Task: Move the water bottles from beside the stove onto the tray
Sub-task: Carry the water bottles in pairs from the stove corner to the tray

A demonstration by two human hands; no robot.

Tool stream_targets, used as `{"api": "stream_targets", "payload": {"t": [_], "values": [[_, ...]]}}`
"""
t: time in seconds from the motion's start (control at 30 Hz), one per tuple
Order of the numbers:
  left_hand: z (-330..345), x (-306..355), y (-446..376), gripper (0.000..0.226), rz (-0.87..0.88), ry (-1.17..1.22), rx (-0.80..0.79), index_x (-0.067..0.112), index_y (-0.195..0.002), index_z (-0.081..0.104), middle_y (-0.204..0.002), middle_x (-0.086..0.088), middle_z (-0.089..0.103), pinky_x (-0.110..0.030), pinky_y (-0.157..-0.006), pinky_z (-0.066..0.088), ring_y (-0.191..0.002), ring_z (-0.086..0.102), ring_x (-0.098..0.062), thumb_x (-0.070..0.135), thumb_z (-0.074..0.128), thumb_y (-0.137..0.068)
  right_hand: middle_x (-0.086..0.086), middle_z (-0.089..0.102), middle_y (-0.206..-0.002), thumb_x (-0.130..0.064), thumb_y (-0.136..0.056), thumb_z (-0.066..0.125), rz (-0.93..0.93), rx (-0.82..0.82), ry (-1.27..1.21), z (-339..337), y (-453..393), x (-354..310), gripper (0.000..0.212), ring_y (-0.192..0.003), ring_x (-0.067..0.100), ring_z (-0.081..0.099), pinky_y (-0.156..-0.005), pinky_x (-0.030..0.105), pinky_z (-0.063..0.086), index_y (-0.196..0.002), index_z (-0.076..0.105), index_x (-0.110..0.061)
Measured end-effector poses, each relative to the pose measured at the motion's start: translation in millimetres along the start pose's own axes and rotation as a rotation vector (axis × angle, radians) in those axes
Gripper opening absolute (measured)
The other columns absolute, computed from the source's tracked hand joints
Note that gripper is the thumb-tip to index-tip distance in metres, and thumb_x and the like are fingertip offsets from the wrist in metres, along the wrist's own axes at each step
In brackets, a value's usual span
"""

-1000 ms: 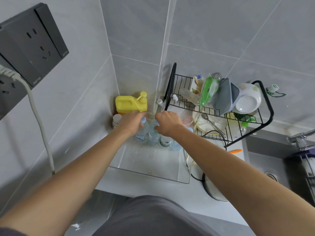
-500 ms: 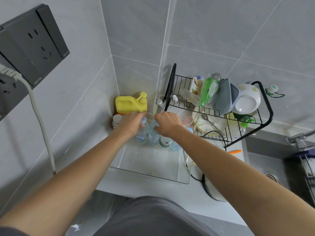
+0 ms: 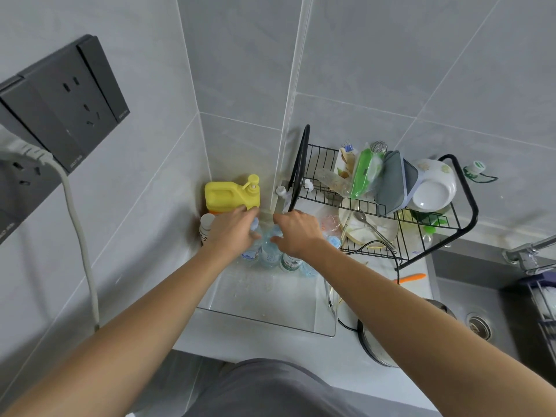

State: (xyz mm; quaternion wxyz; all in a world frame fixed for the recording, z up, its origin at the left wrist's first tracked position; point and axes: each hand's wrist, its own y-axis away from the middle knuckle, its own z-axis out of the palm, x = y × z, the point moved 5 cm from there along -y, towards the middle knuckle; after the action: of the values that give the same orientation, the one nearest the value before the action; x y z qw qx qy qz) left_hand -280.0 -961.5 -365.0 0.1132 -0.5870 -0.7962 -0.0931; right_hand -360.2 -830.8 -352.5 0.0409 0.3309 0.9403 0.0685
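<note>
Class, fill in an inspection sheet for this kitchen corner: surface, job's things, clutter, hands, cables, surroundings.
Surface: pale countertop, clear tray on it.
Job's things: water bottles upright at the tray's far end.
Clutter: yellow pump jug in the corner; dish rack with bowls and plates.
Hands: left hand grips a bottle top; right hand grips another.
Cables: grey cord hanging from the wall socket.
Surroundings: grey tiles; sink at right.

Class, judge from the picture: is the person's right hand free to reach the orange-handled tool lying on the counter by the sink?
Probably not yet: the right hand is busy on the water bottles. The orange-handled tool itself lies uncovered beside the dish rack.
</note>
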Motion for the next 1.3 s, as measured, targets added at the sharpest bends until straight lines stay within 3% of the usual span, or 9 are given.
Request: {"api": "stream_targets", "payload": {"t": [0.07,0.1,0.17,0.27,0.53,0.67,0.83,1.07,1.3], "values": [[-8.7,6.8,7.0,0.038,0.019,-0.055,0.1,0.018,-0.116,0.065,-0.105,-0.004,0.064,-0.032,-0.051,0.028,-0.097,0.063,-0.031,0.046,0.072,-0.092,0.004,0.072,-0.114,-0.048,-0.095,0.067,0.013,0.054,-0.058,-5.2,7.1,3.6,0.044,-0.116,0.029,0.061,-0.089,0.041,0.051,-0.125,0.06,-0.017],[-12.8,11.1,10.5,0.038,0.04,-0.076,0.162,0.018,-0.114,0.066,-0.105,-0.003,0.063,-0.032,-0.052,0.031,-0.099,0.061,-0.03,0.048,0.07,-0.092,0.003,0.071,-0.113,-0.049,-0.095,0.066,0.028,0.09,-0.087,-8.4,12.2,6.9,0.044,-0.116,0.029,0.06,-0.089,0.042,0.05,-0.125,0.06,-0.017],[-21.8,23.8,16.1,0.041,0.083,-0.094,0.26,0.02,-0.12,0.066,-0.113,-0.001,0.062,-0.039,-0.063,0.049,-0.107,0.058,-0.029,0.051,0.064,-0.093,0.001,0.069,-0.108,-0.051,-0.096,0.062,0.079,0.18,-0.124,-14.4,26.3,17.1,0.043,-0.112,0.028,0.059,-0.088,0.043,0.05,-0.123,0.062,-0.018],[-32.2,57.3,22.2,0.049,0.203,-0.047,0.334,0.021,-0.134,0.062,-0.126,-0.001,0.062,-0.045,-0.085,0.053,-0.121,0.056,-0.029,0.051,0.055,-0.096,0.001,0.068,-0.107,-0.051,-0.095,0.055,0.175,0.342,-0.171,-23.0,58.6,39.4,0.044,-0.109,0.029,0.059,-0.088,0.047,0.053,-0.122,0.064,-0.017],[-3.8,201.5,28.0,0.054,0.55,0.063,0.244,0.02,-0.147,0.056,-0.15,-0.004,0.057,-0.048,-0.114,0.04,-0.144,0.046,-0.031,0.049,0.051,-0.102,-0.002,0.063,-0.133,-0.05,-0.098,0.052,0.557,0.472,-0.144,-39.5,214.8,128.1,0.045,-0.127,0.026,0.053,-0.102,0.044,0.044,-0.133,0.058,-0.021],[11.6,303.7,47.1,0.059,0.712,0.067,0.183,0.021,-0.152,0.052,-0.157,-0.002,0.053,-0.047,-0.12,0.036,-0.149,0.041,-0.028,0.052,0.047,-0.102,-0.004,0.059,-0.145,-0.051,-0.097,0.052,0.743,0.57,-0.147,-44.4,320.4,172.4,0.05,-0.143,0.023,0.046,-0.118,0.044,0.035,-0.138,0.057,-0.023],[29.8,472.7,114.2,0.063,0.9,0.125,0.162,0.024,-0.155,0.047,-0.16,-0.001,0.049,-0.047,-0.122,0.034,-0.151,0.038,-0.026,0.054,0.05,-0.099,-0.001,0.053,-0.155,-0.052,-0.098,0.05,0.956,0.617,-0.142,-33.4,479.6,222.4,0.055,-0.15,0.023,0.039,-0.123,0.047,0.033,-0.145,0.052,-0.023],[90.2,707.5,282.6,0.066,1.211,0.198,-0.021,0.023,-0.153,0.05,-0.159,-0.004,0.051,-0.051,-0.118,0.038,-0.15,0.041,-0.029,0.056,0.047,-0.096,0.002,0.054,-0.154,-0.055,-0.095,0.042,1.365,0.633,-0.127,4.1,755.6,259.3,0.061,-0.148,0.024,0.043,-0.124,0.046,0.031,-0.145,0.053,-0.021],[146.6,863.7,451.2,0.067,1.561,0.24,-0.141,0.021,-0.152,0.051,-0.157,-0.005,0.053,-0.05,-0.12,0.038,-0.148,0.043,-0.031,0.058,0.046,-0.097,0.001,0.054,-0.153,-0.055,-0.097,0.046,1.775,0.635,-0.087,41.7,980.4,233.1,0.062,-0.147,0.022,0.042,-0.123,0.046,0.032,-0.148,0.051,-0.02]]}}
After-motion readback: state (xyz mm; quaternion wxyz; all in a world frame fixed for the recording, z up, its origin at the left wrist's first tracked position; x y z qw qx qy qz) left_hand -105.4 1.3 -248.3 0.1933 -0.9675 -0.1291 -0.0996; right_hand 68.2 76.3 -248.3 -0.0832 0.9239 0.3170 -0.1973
